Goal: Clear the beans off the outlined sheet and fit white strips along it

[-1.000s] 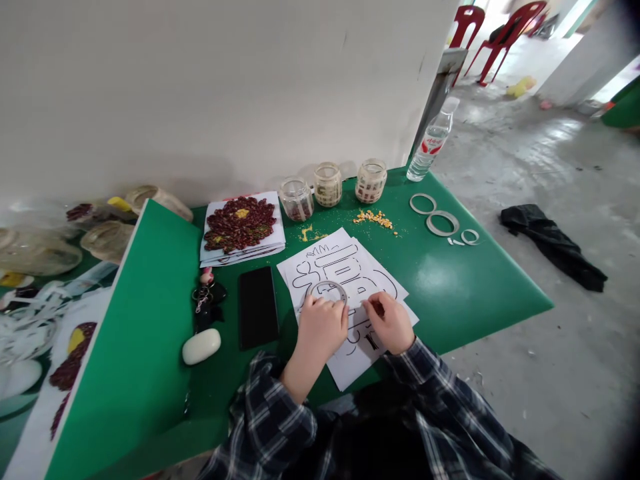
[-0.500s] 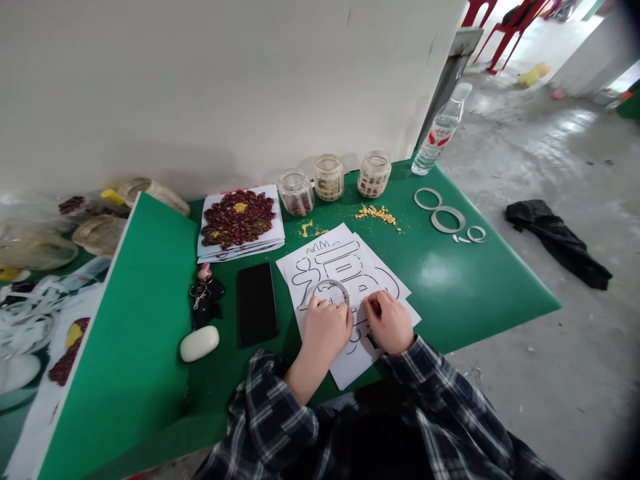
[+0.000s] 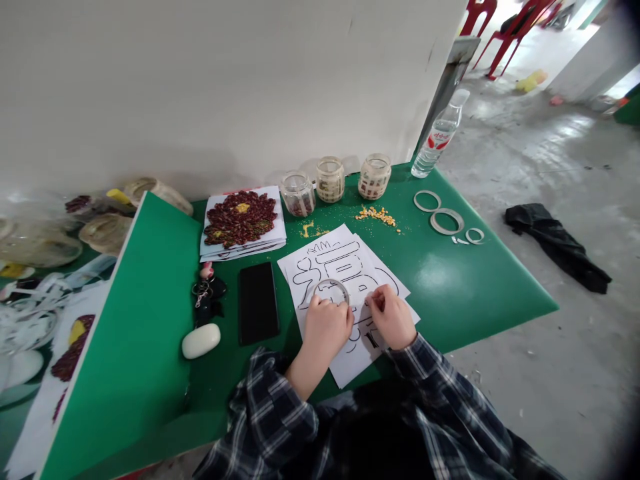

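My left hand [image 3: 327, 327] is closed round the near side of a roll of tape [image 3: 331, 283], which it holds over a sheet of paper [image 3: 300, 257] with large black outline characters. To its right, the thumb and fingertips of my right hand [image 3: 393, 317] are pinched together. A pale, see-through strip of tape [image 3: 359, 295] seems to run from the roll to that pinch, though it is faint against the white paper. Both hands hover at or just above the lower half of the sheet. Beneath it lies at least one more sheet.
Three glass jars [image 3: 330, 180] line the wall, with yellow kernels [image 3: 379, 215] before them. More tape rolls [image 3: 447, 221] lie right, below a water bottle [image 3: 440, 137]. Left are a bean flower picture [image 3: 240, 217], phone [image 3: 258, 303], keys [image 3: 204, 290], white case [image 3: 201, 341] and green divider [image 3: 130, 320].
My right hand has risen slightly and shifted a little away from the left one. A pale strip now shows between the hands. The left hand and the roll stay nearly in place.
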Action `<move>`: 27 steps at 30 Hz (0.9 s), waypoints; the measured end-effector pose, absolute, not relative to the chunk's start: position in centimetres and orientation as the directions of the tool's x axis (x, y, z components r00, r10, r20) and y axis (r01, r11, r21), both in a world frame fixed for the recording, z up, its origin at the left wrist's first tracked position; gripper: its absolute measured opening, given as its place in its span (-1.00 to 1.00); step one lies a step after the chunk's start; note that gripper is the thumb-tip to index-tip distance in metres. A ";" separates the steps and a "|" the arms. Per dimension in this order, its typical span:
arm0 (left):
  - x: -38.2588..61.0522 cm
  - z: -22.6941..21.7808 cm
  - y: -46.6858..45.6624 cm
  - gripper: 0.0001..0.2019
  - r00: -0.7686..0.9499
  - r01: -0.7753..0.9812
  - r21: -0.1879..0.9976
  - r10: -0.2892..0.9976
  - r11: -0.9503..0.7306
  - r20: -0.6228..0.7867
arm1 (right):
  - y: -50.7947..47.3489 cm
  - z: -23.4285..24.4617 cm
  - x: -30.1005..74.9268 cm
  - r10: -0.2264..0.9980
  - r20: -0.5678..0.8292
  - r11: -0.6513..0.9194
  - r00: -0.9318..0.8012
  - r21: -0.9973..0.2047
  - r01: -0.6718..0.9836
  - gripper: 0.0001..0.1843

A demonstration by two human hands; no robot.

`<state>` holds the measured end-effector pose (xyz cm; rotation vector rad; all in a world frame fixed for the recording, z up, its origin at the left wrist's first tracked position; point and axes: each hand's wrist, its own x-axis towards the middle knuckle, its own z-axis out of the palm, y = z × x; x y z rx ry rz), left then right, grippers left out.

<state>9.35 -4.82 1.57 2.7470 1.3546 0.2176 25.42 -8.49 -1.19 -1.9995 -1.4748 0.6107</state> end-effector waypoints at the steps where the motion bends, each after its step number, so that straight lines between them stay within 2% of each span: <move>1: 9.3 1.6 -4.8 -0.64 0.601 0.783 0.127 0.793 -0.609 0.098 | -8.5 -1.2 25.6 0.960 -0.031 -0.220 0.280 -0.701 0.678 -0.88; 5: 9.3 1.5 -4.8 -0.66 0.598 0.786 0.125 0.796 -0.605 0.094 | -8.4 -1.1 25.9 0.963 -0.057 -0.217 0.264 -0.745 0.631 -0.87; 15: 9.4 1.5 -4.8 -0.66 0.598 0.788 0.130 0.799 -0.601 0.069 | -8.0 -0.2 24.6 0.965 -0.131 -0.255 0.228 -0.676 0.691 -0.85; 21: 9.3 1.8 -4.7 -0.65 0.584 0.792 0.179 0.810 -0.584 0.058 | -8.1 -0.6 25.8 0.966 -0.129 -0.236 0.223 -0.787 0.570 -0.83; 27: 9.2 1.9 -4.3 -0.62 0.564 0.798 0.228 0.825 -0.557 0.040 | -8.2 -0.2 26.2 0.982 -0.140 -0.189 0.126 -0.745 0.639 -0.70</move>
